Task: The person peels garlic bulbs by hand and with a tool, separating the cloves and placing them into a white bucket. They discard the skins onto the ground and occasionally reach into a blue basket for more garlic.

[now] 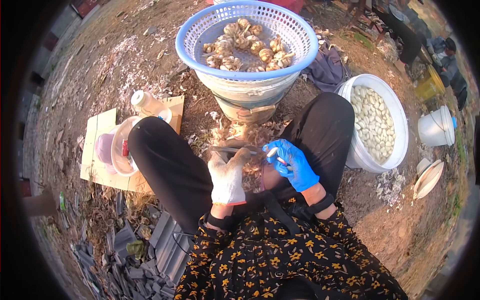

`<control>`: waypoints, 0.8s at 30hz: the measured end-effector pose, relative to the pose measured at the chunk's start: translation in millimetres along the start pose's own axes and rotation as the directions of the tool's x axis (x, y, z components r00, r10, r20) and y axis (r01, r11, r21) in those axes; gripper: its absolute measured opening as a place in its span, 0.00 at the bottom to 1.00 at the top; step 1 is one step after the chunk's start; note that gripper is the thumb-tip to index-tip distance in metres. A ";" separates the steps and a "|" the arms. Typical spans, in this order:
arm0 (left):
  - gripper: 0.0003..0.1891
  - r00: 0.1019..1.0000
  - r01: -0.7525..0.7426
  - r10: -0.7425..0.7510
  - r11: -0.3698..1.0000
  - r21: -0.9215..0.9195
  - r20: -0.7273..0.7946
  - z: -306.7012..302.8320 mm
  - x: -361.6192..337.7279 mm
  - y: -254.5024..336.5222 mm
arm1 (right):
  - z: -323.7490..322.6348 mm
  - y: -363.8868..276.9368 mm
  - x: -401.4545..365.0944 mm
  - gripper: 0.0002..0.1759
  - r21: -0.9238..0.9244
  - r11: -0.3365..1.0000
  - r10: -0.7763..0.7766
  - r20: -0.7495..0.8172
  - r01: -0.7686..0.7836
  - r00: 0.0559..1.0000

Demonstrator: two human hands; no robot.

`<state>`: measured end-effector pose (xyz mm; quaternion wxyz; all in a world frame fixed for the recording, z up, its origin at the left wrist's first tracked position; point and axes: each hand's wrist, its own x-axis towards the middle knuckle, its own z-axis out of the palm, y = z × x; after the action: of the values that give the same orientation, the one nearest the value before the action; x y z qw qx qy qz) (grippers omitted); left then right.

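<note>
Well, one little slip could make trouble.
The white-gloved left hand (228, 175) seems to grip a gray blade (225, 149); if that slips, it might cut. Past it is a basket (245, 75) of garlic bulbs (223, 47). The blue-gloved right hand (294, 165) pinches white cloves (272, 152), and a loose hold could drop them. Beside the right knee (332, 112) stands a bucket (399, 140) of more cloves (372, 125); a bump might tip it.

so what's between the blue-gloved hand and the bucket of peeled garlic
The black-trousered right leg lies between the right hand and the white bucket, seen in the head view.
</note>
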<state>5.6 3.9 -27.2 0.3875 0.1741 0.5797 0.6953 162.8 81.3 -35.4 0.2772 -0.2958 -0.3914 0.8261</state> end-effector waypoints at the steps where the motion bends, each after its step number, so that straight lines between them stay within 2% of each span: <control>1: 0.13 1.000 -0.006 0.006 1.000 -0.009 0.029 0.3 -1.9 -2.5 | -0.5 1.1 1.1 0.14 -0.052 0.999 -0.003 -0.047 0.001 0.999; 3: 0.14 0.995 -0.017 0.022 0.999 -0.047 0.100 3.0 -7.1 -4.9 | -2.4 7.3 3.1 0.14 -0.155 0.988 -0.015 -0.140 -0.007 0.990; 6: 0.13 0.988 0.004 -0.003 1.000 -0.012 0.157 7.6 -13.2 3.2 | -3.9 12.7 3.7 0.14 -0.149 0.989 -0.032 -0.159 0.008 0.987; 9: 0.11 0.972 0.026 -0.029 1.000 0.015 0.233 5.6 -14.6 7.9 | -1.1 10.3 1.2 0.12 -0.230 0.971 -0.100 -0.155 0.063 0.983; 13: 0.12 0.968 0.031 -0.025 0.999 -0.021 0.250 8.7 -15.8 5.0 | 0.6 11.1 2.2 0.13 -0.406 0.895 -0.236 -0.080 0.185 0.969; 16: 0.14 0.933 0.052 -0.101 0.988 0.149 0.347 3.1 -13.7 17.9 | 2.8 11.0 1.6 0.14 -0.557 0.782 -0.347 -0.015 0.281 0.938; 18: 0.13 0.943 0.039 -0.087 0.988 0.152 0.322 4.9 -13.7 16.3 | 7.0 8.4 1.6 0.14 -0.660 0.662 -0.429 0.055 0.355 0.902; 21: 0.11 0.979 0.003 -0.017 0.998 0.068 0.203 9.6 -15.9 3.1 | 6.1 10.4 4.2 0.16 -0.687 0.598 -0.467 0.119 0.412 0.876; 22: 0.11 0.989 -0.016 0.012 1.000 0.026 0.147 9.8 -15.3 -4.4 | 7.3 9.3 2.2 0.17 -0.683 0.623 -0.422 0.115 0.380 0.899; 24: 0.09 0.995 0.064 -0.061 0.997 -0.047 0.077 2.6 -3.7 -18.5 | 11.5 5.8 -4.1 0.19 -0.674 0.669 -0.328 0.111 0.313 0.938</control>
<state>15.9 3.4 -43.1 0.4349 0.1723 0.5525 0.6898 156.2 69.7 -33.0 0.2934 -0.3115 -0.7101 0.5592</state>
